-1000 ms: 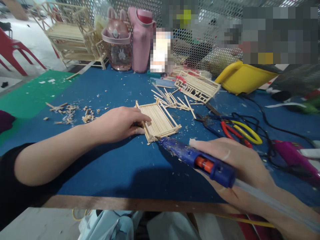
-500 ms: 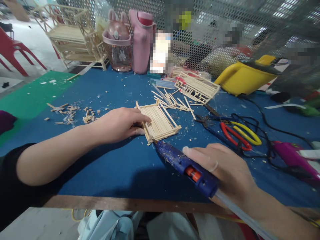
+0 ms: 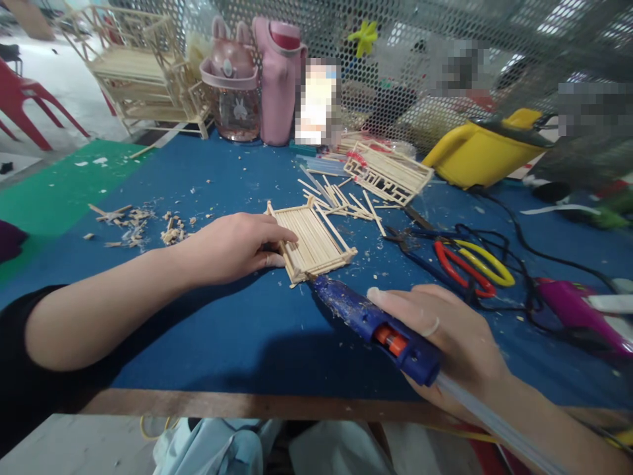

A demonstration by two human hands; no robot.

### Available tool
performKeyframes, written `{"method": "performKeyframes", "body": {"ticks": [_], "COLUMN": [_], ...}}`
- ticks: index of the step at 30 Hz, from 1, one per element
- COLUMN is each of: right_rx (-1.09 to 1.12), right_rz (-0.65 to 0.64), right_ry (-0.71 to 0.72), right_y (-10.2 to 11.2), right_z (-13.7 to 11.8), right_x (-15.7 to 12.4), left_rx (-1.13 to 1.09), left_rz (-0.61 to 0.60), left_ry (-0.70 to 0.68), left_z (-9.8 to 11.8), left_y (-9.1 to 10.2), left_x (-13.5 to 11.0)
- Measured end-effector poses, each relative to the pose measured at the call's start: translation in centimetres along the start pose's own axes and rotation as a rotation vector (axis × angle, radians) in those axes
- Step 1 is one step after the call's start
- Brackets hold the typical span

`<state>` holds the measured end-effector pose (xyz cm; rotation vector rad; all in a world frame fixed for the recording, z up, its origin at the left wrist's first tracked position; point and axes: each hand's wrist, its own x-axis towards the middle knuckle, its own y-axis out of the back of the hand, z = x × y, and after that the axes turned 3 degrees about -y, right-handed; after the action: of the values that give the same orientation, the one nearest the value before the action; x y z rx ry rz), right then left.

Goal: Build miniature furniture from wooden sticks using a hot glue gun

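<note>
The stick panel (image 3: 316, 239), a small flat raft of pale wooden sticks with raised rails at its ends, lies on the blue surface (image 3: 237, 336) near its middle, just ahead of the person. The left hand (image 3: 232, 247) holds the panel at its left edge: the fingers (image 3: 277, 232) are laid close together over the rail and the thumb is set against the near side. The right hand (image 3: 448, 336) is closed round a blue glue gun (image 3: 376, 320), with the index finger stretched along the top of the barrel. The gun's nozzle meets the panel's near corner; whether it truly touches cannot be told. A translucent glue stick (image 3: 494, 429) projects from the gun's rear. Just beyond the panel lie loose sticks (image 3: 346, 201), and past them a second stick frame (image 3: 388, 175). To the right, near the right hand, are cutters with red and yellow handles (image 3: 469, 264) amid black cables, then a purple tool (image 3: 578, 310). A yellow container (image 3: 484, 155) stands further back on the right. Wood scraps (image 3: 138, 224) are scattered left of the left hand. At the far edge stand 2 pink bottles (image 3: 279, 79) and a large stick model (image 3: 143, 72), against a mesh screen (image 3: 420, 66).
</note>
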<state>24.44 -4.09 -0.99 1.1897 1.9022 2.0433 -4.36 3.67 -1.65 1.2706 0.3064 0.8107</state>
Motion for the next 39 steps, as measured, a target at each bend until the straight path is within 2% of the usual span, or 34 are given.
{"method": "performKeyframes", "body": {"ticks": [5, 15, 34, 36, 39], "right_rx": [-0.115, -0.314, -0.327, -0.329, -0.349], "right_rz": [0.104, 0.070, 0.057, 0.074, 0.118], "right_ry": [-0.086, -0.011, -0.023, -0.045, -0.196], "right_y": [0.9, 1.3, 0.9, 1.1, 1.7], "right_z": [0.3, 0.1, 0.1, 0.0, 0.3], "right_x": [-1.8, -1.7, -2.2, -2.4, -2.3], "left_rx": [-0.012, -0.023, -0.023, -0.021, -0.019], "left_rz": [-0.005, -0.013, -0.018, -0.022, -0.034], "left_ry": [-0.004, 0.013, 0.012, 0.013, 0.011], "left_z": [-0.1, 0.0, 0.1, 0.0, 0.0], "left_y": [-0.1, 0.0, 0.0, 0.0, 0.1], "left_x": [0.0, 0.0, 0.0, 0.0, 0.0]}}
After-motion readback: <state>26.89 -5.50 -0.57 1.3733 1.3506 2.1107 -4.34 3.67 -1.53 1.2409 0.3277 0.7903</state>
